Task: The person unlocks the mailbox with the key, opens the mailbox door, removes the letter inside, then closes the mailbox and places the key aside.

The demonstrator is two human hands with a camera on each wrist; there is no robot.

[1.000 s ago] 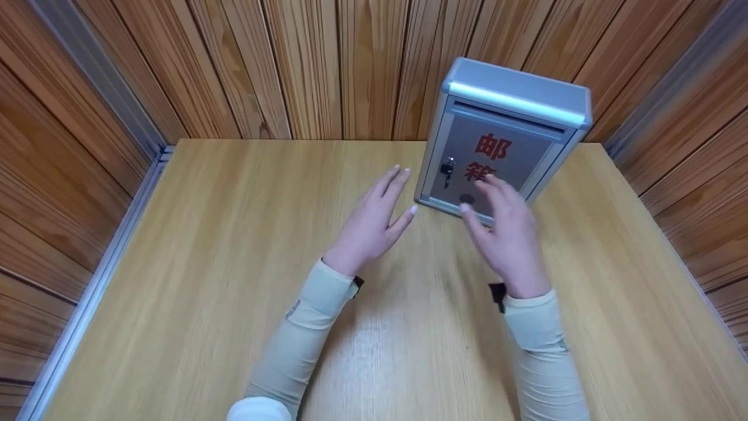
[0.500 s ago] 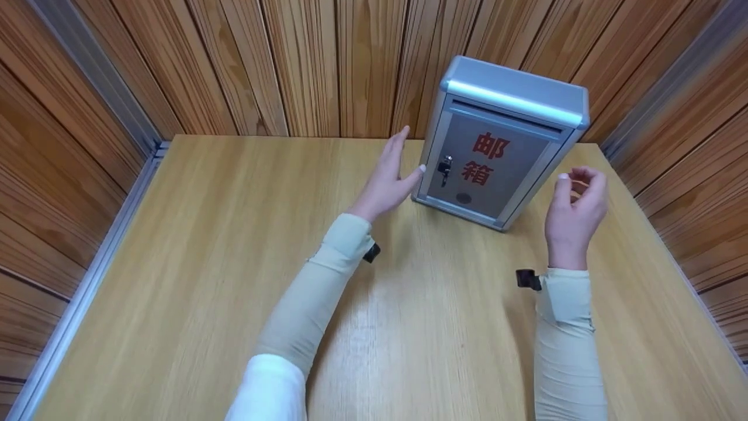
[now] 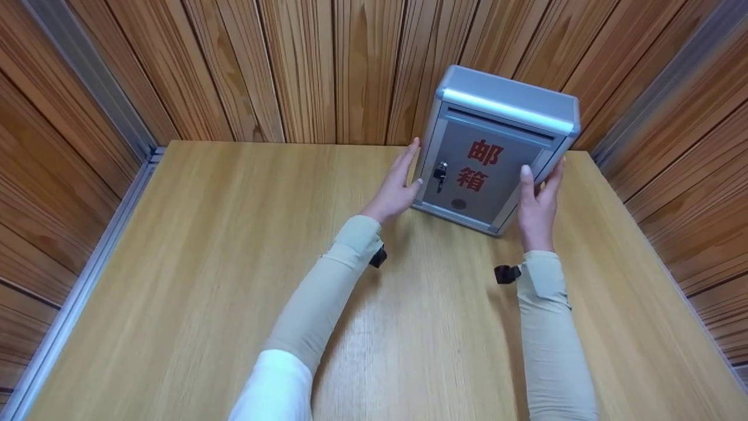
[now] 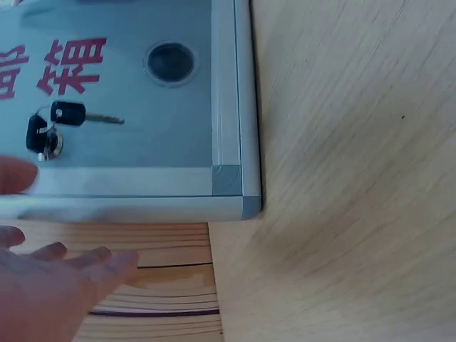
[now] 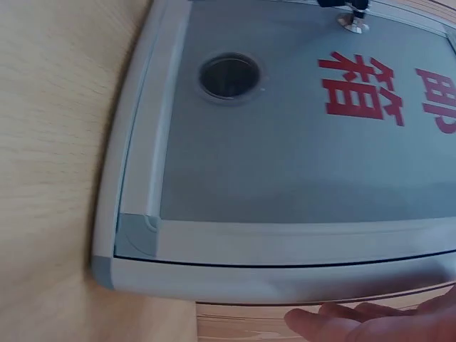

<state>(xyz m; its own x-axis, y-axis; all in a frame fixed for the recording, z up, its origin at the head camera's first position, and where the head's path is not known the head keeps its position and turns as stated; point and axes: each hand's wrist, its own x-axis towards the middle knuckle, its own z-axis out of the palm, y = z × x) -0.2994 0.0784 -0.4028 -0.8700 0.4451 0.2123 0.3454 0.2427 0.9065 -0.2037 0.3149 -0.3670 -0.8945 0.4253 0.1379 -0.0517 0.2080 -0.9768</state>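
A silver metal mailbox [image 3: 508, 169] stands upright at the back right of the table, with red characters on its grey door. Keys [image 3: 440, 175] hang from the lock on the door's left side. My left hand [image 3: 397, 187] is beside the box's left side, fingers extended and thumb apart at the front edge. In the left wrist view, a gap shows between those fingers [image 4: 100, 267] and the box. My right hand [image 3: 539, 207] is at the box's right side, its thumb raised by the front edge. The right fingers [image 5: 370, 320] lie along that side, partly hidden in the head view.
The light wooden table [image 3: 234, 234] extends in front of and left of the box. A wood-plank wall [image 3: 304, 70] rises close behind, with plank walls and metal rails [image 3: 93, 251] at the sides. Small black wrist cameras [image 3: 507, 273] stick out at the wrists.
My left hand has reached forward to the mailbox's left side. My right hand went from in front of the box out to the right, then in to its right side. The view shifted slightly.
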